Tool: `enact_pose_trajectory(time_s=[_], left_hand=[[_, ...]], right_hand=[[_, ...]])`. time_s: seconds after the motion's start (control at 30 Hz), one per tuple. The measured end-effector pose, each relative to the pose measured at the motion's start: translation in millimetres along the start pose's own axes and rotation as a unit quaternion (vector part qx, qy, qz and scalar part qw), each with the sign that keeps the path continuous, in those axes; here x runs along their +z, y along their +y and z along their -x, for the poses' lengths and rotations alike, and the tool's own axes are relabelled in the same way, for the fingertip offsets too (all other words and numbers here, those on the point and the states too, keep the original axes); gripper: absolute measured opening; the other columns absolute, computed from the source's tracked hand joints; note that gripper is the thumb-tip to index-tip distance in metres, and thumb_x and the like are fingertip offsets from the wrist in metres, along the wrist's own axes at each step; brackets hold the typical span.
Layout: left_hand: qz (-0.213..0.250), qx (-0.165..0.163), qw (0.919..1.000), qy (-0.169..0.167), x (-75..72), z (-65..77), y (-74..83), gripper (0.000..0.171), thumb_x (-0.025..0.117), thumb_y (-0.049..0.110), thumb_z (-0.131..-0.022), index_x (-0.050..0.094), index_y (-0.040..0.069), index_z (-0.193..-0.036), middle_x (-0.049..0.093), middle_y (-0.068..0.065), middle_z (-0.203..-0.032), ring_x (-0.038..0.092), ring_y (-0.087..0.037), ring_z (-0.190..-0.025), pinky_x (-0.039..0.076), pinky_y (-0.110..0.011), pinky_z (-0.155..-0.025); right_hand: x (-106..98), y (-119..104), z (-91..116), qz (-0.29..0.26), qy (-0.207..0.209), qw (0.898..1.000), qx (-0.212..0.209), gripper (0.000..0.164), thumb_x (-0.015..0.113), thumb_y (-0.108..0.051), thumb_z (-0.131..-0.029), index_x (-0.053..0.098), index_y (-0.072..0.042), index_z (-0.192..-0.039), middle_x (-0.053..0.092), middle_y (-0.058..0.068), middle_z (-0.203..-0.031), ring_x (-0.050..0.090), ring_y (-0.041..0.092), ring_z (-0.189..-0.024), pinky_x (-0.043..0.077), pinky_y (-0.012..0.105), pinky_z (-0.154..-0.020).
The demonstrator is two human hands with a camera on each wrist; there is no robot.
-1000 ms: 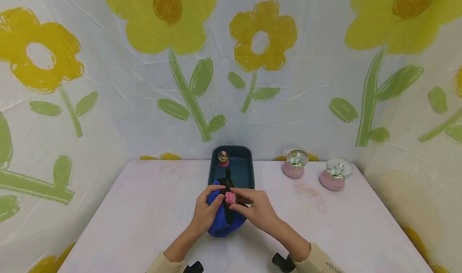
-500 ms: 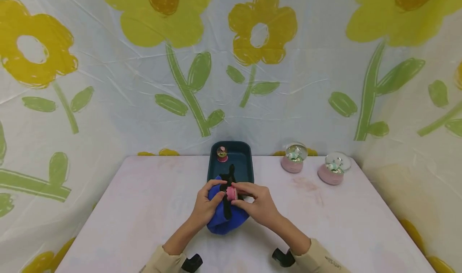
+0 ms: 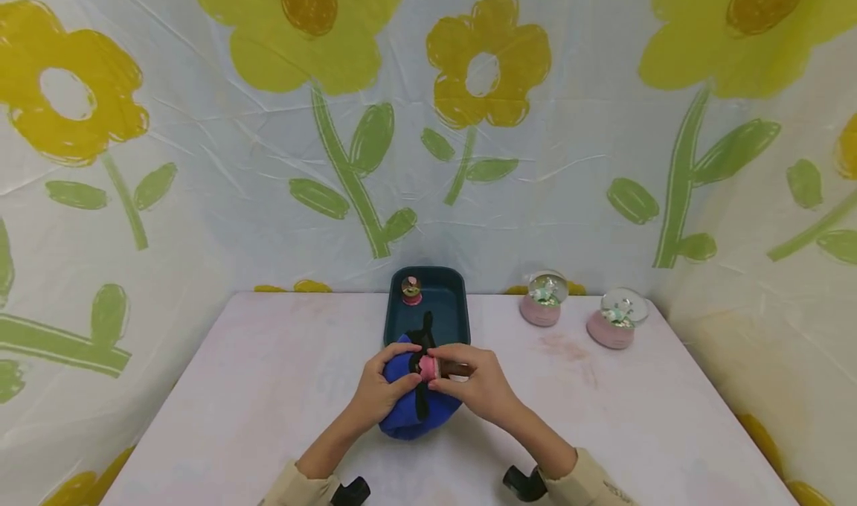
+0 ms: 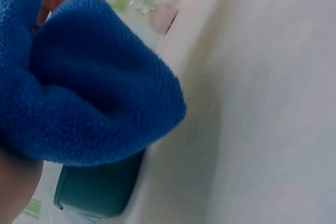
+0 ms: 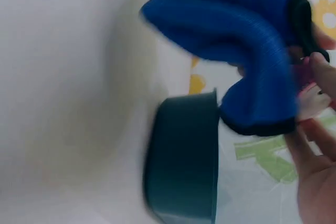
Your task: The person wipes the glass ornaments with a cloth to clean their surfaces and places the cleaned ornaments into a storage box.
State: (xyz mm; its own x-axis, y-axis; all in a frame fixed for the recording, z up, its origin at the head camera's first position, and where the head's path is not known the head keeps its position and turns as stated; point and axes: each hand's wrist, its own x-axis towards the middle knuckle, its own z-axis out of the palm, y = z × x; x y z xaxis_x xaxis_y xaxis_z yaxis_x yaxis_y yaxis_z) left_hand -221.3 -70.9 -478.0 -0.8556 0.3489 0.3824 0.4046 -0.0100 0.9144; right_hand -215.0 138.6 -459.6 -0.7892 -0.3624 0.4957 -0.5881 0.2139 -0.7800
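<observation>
A blue cloth with a black edge [image 3: 408, 417] hangs from my left hand [image 3: 376, 388], which grips it above the table. My right hand [image 3: 487, 388] pinches a small pink-based piece, seemingly a small snow globe [image 3: 429, 367], between thumb and fingers. The cloth's black edge and my left fingertips lie against its pink side. In the right wrist view, a pale, shiny part of the globe [image 5: 313, 100] shows beside the pink. Much of it is covered by fingers. Folds of the cloth [image 4: 100, 82] fill the left wrist view and hide most of the left hand.
Just beyond the hands stands a dark teal tray [image 3: 445, 305], with another small pink-based snow globe [image 3: 411, 291] inside. Two larger pink-based snow globes, a left one [image 3: 541, 311] and a right one [image 3: 611, 332], stand on the white table [image 3: 288, 372] to the right.
Both hands stay together at nearly the same place, still holding the cloth and the small globe. The cloth and fingers shift slightly around the pink base. The head view tilts a little.
</observation>
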Motion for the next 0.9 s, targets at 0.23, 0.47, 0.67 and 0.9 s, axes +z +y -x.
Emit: enact_pose_trajectory(time_s=[0.23, 0.47, 0.67, 0.9], left_hand=[[0.065, -0.057, 0.9963, 0.002, 0.0, -2.3, 1.6, 0.034, 0.061, 0.007, -0.096, 0.056, 0.006, -0.129, 0.055, -0.016, -0.127, 0.053, -0.03, -0.112, 0.048, -0.039, -0.089], [0.052, -0.047, 0.996, 0.057, 4.0, -1.6, -12.8, 0.036, 0.057, 0.003, -0.096, 0.058, 0.011, -0.132, 0.057, -0.01, -0.13, 0.053, -0.03, -0.116, 0.045, -0.041, -0.093], [0.031, -0.04, 0.9959, 0.075, 5.1, 0.2, -13.2, 0.045, 0.056, 0.007, -0.098, 0.049, 0.009, -0.143, 0.048, -0.013, -0.143, 0.046, -0.033, -0.129, 0.041, -0.045, -0.1], [0.063, -0.075, 0.9916, 0.085, 2.6, -8.0, -19.7, 0.044, 0.051, 0.014, -0.102, 0.047, 0.022, -0.145, 0.039, -0.002, -0.15, 0.033, -0.023, -0.138, 0.029, -0.043, -0.109]], right_hand=[[-3, 6, -3, 0.13, 0.016, 0.966, -0.222, 0.051, 0.084, 0.008, -0.066, 0.07, -0.002, -0.114, 0.065, 0.015, -0.116, 0.064, 0.028, -0.104, 0.049, 0.027, -0.088], [3, -22, -5, 0.011, 0.044, 0.997, -0.064, 0.039, 0.08, 0.005, -0.075, 0.065, 0.01, -0.111, 0.069, 0.019, -0.101, 0.069, 0.03, -0.088, 0.055, 0.043, -0.072], [8, -27, -3, -0.063, 0.079, 0.988, 0.113, 0.035, 0.079, -0.002, -0.079, 0.068, 0.006, -0.111, 0.07, 0.015, -0.099, 0.069, 0.029, -0.089, 0.055, 0.035, -0.076], [11, 6, -6, 0.171, 0.076, 0.96, -0.209, 0.04, 0.084, 0.009, -0.066, 0.072, -0.001, -0.103, 0.066, 0.017, -0.112, 0.064, 0.029, -0.104, 0.051, 0.035, -0.086]])
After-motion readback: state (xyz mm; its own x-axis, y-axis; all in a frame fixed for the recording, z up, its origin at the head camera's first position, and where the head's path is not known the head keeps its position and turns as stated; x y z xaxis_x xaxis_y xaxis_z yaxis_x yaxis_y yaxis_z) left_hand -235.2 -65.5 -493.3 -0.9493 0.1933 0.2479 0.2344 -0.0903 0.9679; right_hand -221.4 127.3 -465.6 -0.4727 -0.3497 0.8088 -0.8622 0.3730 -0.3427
